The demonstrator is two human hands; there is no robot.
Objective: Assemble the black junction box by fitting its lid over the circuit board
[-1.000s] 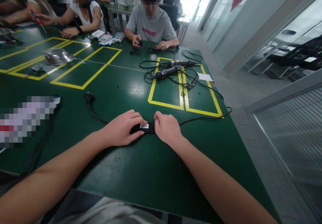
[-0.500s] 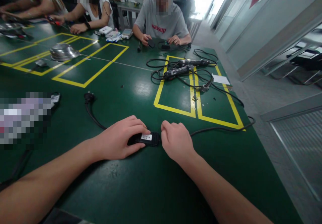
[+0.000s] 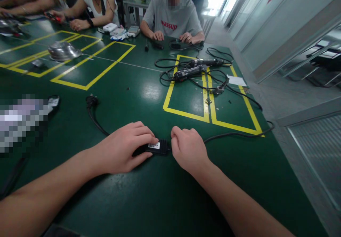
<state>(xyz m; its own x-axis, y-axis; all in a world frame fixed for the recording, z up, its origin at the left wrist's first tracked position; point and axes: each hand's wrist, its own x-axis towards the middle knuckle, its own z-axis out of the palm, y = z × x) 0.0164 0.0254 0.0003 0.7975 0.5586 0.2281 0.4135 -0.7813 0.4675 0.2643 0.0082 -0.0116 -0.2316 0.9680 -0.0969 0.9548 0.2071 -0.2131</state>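
Note:
A black power adapter with a white label lies flat on the green table. My left hand grips its left part, fingers over the top and thumb along the near side. Just off the adapter's right end, my right hand is closed, its fingers curled round the cable there, which they mostly hide. From beyond that hand the black cable runs right across the table. On the other side a short cord leads out past my left hand to a black plug.
Two black electric screwdrivers with tangled cords lie inside yellow tape outlines. A metal bowl stands at the back left. Across the table sits a person in a grey shirt; other people work at the left.
My hands keep almost the same hold, and the view has shifted slightly. The person opposite has lowered a dark object onto the table and let it go.

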